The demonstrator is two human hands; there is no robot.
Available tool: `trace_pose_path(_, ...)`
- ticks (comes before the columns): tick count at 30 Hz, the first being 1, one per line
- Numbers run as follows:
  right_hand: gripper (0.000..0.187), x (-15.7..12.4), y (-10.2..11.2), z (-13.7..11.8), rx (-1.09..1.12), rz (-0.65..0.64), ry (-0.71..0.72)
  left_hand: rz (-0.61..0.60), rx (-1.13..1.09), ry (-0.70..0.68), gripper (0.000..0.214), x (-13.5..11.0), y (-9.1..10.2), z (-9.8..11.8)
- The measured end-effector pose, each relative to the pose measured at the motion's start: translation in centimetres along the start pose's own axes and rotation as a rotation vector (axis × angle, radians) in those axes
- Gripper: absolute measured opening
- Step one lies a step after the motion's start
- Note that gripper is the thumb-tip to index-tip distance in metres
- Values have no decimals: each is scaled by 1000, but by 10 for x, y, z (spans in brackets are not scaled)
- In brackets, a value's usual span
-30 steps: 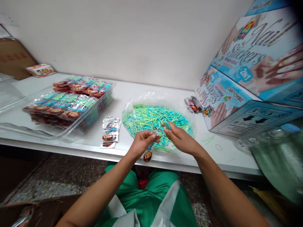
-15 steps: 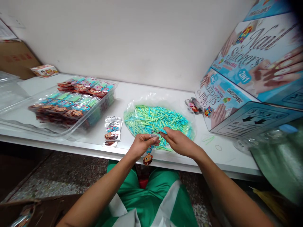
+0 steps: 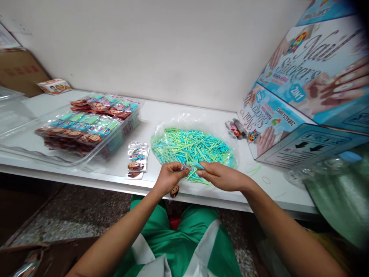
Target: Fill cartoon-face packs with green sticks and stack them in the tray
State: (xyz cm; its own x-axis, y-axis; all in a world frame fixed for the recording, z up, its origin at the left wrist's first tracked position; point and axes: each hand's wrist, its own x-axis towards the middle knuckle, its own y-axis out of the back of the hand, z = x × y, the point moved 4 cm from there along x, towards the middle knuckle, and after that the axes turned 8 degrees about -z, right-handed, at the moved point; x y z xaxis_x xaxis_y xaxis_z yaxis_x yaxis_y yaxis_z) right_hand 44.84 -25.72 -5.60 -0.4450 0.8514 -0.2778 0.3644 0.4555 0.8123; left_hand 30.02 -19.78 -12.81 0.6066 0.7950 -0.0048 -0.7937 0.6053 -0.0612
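My left hand (image 3: 168, 176) is closed on a small clear packet (image 3: 174, 190) with a cartoon face on it; the packet hangs below my fingers at the table's front edge. My right hand (image 3: 219, 176) pinches a thin teal stick (image 3: 198, 166) and holds its tip at the packet's top, where the two hands meet. Just behind my hands lies a heap of green and teal sticks (image 3: 191, 146) on a clear plastic bag.
A clear tray (image 3: 86, 125) of filled packets sits at the left. A few flat packets (image 3: 136, 159) lie between the tray and the heap. Big "Nail Stickers" boxes (image 3: 300, 92) stand at the right, with clear plastic (image 3: 331, 169) in front of them. A white wall is behind.
My right hand has come down and left with the teal stick to meet the left hand. The packet has swung closer under my left hand.
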Motion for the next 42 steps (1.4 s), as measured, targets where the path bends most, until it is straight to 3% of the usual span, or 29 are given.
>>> trace_pose_path(9, 28, 5, -3, 1, -73, -112, -19, -26, 260, -143, 22, -6, 1, 11)
trace_pose_path(15, 27, 5, -4, 1, -103, -116, -53, -81, 341, -136, 25, -7, -2, 8)
trace_pose_path(23, 33, 1, 3, -2, -14, -57, 3, 11, 272, -123, 23, -7, 3, 3)
trace_pose_path(29, 29, 3, -4, -3, -65, -122, -5, 40, 376, -169, 21, -11, 1, 10)
trace_pose_path(35, 35, 3, -9, -3, -193, -108, -78, -51, 536, -225, 24, -14, -4, 14)
trace_pose_path(42, 32, 2, -10, -4, -289, -138, -107, -92, 538, -212, 17, -13, -3, 8)
